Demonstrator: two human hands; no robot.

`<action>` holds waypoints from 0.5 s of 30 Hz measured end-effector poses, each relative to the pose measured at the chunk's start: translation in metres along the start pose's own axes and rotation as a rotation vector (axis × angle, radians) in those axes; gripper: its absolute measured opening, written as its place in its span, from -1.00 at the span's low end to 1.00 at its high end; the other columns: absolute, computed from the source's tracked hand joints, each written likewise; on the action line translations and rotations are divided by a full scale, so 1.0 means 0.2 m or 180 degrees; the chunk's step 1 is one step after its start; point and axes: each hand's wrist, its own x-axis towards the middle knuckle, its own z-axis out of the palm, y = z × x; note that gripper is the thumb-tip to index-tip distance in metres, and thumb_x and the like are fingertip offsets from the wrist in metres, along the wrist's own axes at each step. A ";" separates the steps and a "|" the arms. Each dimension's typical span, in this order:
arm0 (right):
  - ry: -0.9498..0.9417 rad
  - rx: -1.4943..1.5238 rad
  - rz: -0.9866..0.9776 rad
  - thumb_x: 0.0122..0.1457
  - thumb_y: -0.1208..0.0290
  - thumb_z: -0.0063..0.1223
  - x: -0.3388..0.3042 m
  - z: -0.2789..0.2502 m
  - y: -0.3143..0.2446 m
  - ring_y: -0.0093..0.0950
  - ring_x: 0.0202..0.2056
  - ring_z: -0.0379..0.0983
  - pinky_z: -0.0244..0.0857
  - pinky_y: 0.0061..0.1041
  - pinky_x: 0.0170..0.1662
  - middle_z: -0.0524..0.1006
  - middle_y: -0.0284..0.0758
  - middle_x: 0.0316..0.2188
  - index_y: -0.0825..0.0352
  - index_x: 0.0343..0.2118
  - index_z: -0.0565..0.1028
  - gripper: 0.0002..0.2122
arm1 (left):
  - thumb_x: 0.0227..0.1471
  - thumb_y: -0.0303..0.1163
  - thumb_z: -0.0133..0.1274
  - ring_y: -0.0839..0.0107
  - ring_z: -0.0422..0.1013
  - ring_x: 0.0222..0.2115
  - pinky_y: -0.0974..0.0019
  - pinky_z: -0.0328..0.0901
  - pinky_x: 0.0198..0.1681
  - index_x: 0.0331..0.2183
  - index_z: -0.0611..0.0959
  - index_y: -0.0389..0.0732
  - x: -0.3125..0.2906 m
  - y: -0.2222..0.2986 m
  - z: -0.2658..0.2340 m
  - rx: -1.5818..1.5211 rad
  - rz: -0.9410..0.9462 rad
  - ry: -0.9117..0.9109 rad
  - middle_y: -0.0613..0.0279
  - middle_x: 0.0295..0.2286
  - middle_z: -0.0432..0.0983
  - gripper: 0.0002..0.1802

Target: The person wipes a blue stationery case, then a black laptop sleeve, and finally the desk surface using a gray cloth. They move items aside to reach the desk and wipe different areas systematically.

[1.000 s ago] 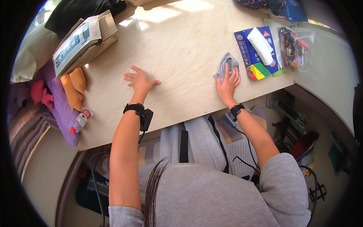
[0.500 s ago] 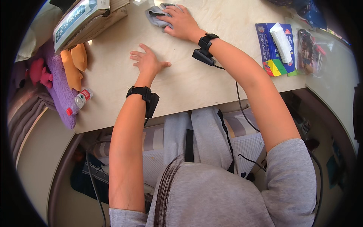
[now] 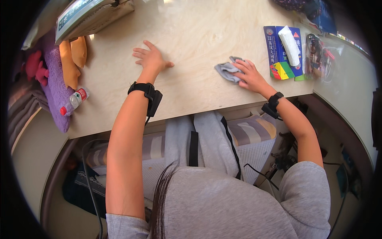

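Observation:
Under the fingers of my right hand (image 3: 251, 78) lies a crumpled grey cloth (image 3: 229, 72), pressed against the pale desk top (image 3: 187, 79) on the right side, a short way left of a blue book. The thumb and fingers rest on the cloth's right part. My left hand (image 3: 152, 58) is on the desk left of the middle, its fingers spread and nothing in it. Each wrist wears a black strap with a small black box.
At the right lie the blue book (image 3: 272, 53) with a white wrapped roll (image 3: 291, 46) on it and a clear bag (image 3: 317, 57). On the left are a cardboard box (image 3: 95, 20), orange plush (image 3: 71, 65), a purple fluffy cloth (image 3: 55, 83) and a plastic bottle (image 3: 78, 98).
My right hand has drawn the cloth from the far middle of the desk toward me and to the right. My left hand stays spread on the desk with little shift.

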 end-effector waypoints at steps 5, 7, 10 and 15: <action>0.2041 -0.0630 0.1636 0.00 0.33 0.03 0.85 -0.15 0.33 -0.34 0.18 0.06 -0.13 -0.23 0.22 0.31 -0.31 0.05 0.05 0.02 0.41 -0.56 | -0.47 -0.05 0.44 -0.43 -0.42 0.18 -0.30 -0.15 0.15 0.18 -0.35 -0.38 0.02 0.00 0.01 0.0038 0.0017 0.0072 -0.69 0.09 -0.48 0.53; 0.2138 -0.0358 0.1772 -0.04 0.16 0.07 1.20 -0.16 0.30 -0.19 0.13 0.08 -0.07 -0.07 0.14 0.28 -0.13 0.04 0.26 -0.03 0.40 -0.52 | -0.47 -0.04 0.44 -0.42 -0.41 0.18 -0.30 -0.15 0.15 0.18 -0.36 -0.38 0.02 0.00 0.01 0.0046 0.0007 0.0037 -0.69 0.09 -0.48 0.54; 0.1601 -0.0177 0.0518 -0.05 0.19 0.10 1.17 -0.12 0.16 -0.17 0.13 0.09 -0.08 -0.10 0.14 0.31 -0.12 0.01 0.23 -0.03 0.41 -0.52 | -0.46 -0.03 0.43 -0.43 -0.40 0.17 -0.30 -0.13 0.14 0.18 -0.36 -0.39 0.01 0.00 0.00 0.0102 -0.0001 0.0071 -0.70 0.09 -0.47 0.53; 0.1133 -0.0356 -0.0170 -0.07 0.34 0.04 0.74 -0.03 0.03 -0.42 0.16 0.11 -0.12 -0.26 0.23 0.33 -0.41 0.06 0.02 -0.03 0.45 -0.57 | -0.46 -0.01 0.43 -0.48 -0.36 0.16 -0.32 -0.12 0.13 0.18 -0.34 -0.39 0.01 0.00 0.01 0.0104 0.0083 0.0141 -0.71 0.08 -0.44 0.53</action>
